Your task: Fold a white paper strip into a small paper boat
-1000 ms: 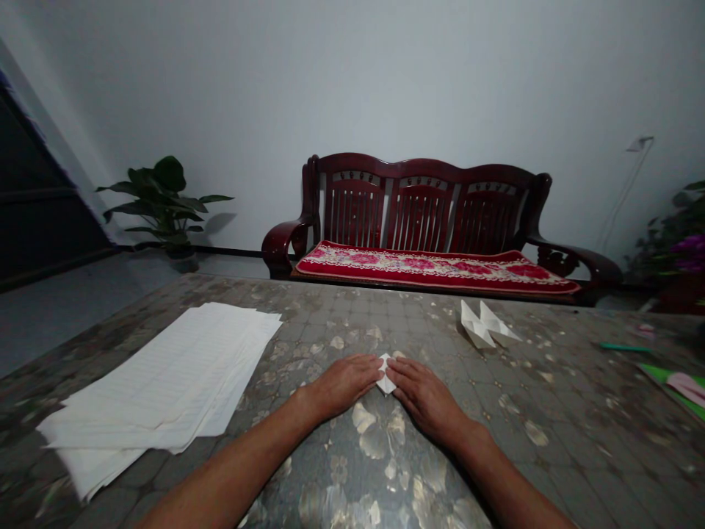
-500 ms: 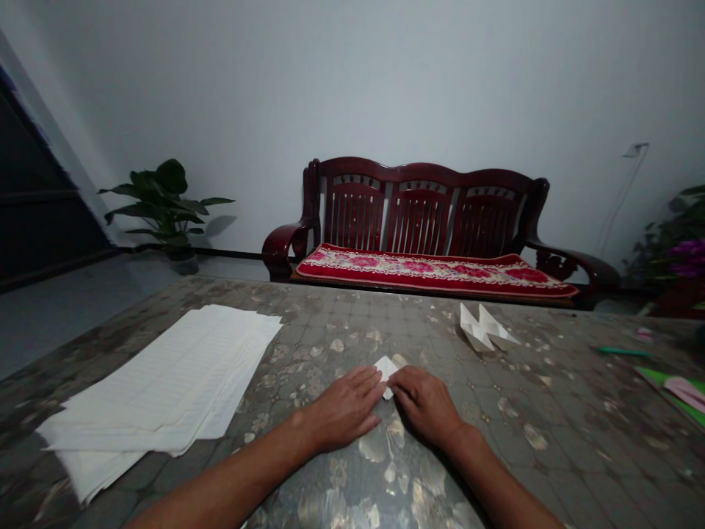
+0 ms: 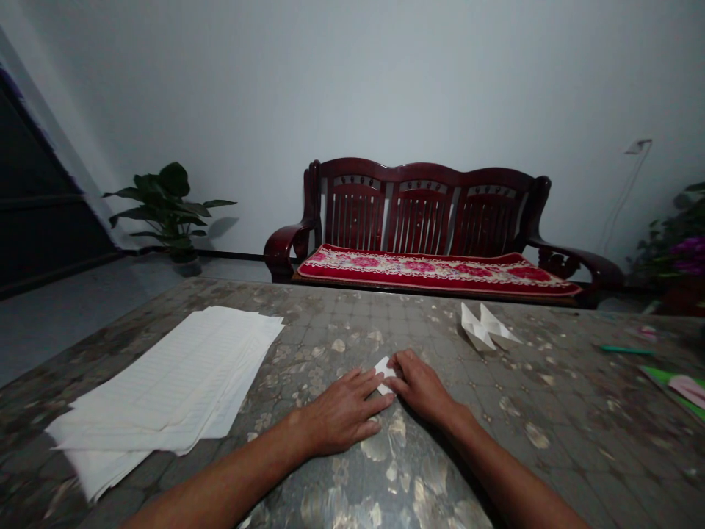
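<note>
A small folded piece of white paper (image 3: 384, 367) lies on the patterned tabletop between my hands. My left hand (image 3: 346, 410) is laid flat from the left, fingers stretched out, its fingertips pressing on the paper. From the right, my right hand (image 3: 421, 386) has its fingers bent and closed on the paper's right edge, covering that part of it. Farther back on the right stands a folded white paper boat shape (image 3: 485, 330) with two pointed peaks.
A loose stack of printed white sheets (image 3: 176, 382) spreads over the table's left side. At the right lie a green pen (image 3: 626, 350) and a green sheet with a pink piece (image 3: 688, 389) on it. Behind the table are a wooden bench (image 3: 418, 213) and a potted plant (image 3: 170, 209).
My right hand has shifted slightly up along the paper's right edge, its fingers now nearer the top corner. The left fingers have spread a little, and less of the paper shows.
</note>
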{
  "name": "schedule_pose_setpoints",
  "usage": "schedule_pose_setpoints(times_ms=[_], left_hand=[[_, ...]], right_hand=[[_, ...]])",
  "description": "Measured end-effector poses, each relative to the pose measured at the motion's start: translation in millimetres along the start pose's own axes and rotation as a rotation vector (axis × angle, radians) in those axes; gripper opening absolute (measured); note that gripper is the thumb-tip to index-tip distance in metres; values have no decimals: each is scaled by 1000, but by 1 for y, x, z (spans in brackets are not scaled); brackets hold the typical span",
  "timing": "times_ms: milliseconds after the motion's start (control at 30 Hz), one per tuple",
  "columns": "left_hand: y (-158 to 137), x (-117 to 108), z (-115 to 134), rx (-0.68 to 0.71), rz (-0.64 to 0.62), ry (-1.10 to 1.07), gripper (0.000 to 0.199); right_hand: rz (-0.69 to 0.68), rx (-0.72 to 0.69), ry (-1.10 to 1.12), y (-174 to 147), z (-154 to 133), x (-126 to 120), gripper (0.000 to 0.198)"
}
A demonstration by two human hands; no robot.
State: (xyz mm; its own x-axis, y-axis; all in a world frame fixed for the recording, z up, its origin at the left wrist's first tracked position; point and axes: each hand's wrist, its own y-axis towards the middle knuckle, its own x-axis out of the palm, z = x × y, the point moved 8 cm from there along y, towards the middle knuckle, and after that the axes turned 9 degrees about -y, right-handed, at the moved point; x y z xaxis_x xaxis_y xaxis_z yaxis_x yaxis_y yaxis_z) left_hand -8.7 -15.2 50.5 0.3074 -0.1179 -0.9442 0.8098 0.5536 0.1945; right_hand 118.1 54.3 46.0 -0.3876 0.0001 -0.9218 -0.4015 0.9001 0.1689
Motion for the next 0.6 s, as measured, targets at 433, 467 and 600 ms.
schedule_pose_setpoints(times_ms=[433, 467, 600], left_hand=[[-5, 2, -1, -59, 35, 24, 44], [-4, 2, -2, -59, 29, 21, 44], [-3, 5, -4, -59, 21, 2, 43]], right_hand=[[-30, -1, -316, 18, 13, 10, 64], [-64, 4, -314, 19, 14, 12, 67], [-170, 52, -314, 27, 18, 18, 72]])
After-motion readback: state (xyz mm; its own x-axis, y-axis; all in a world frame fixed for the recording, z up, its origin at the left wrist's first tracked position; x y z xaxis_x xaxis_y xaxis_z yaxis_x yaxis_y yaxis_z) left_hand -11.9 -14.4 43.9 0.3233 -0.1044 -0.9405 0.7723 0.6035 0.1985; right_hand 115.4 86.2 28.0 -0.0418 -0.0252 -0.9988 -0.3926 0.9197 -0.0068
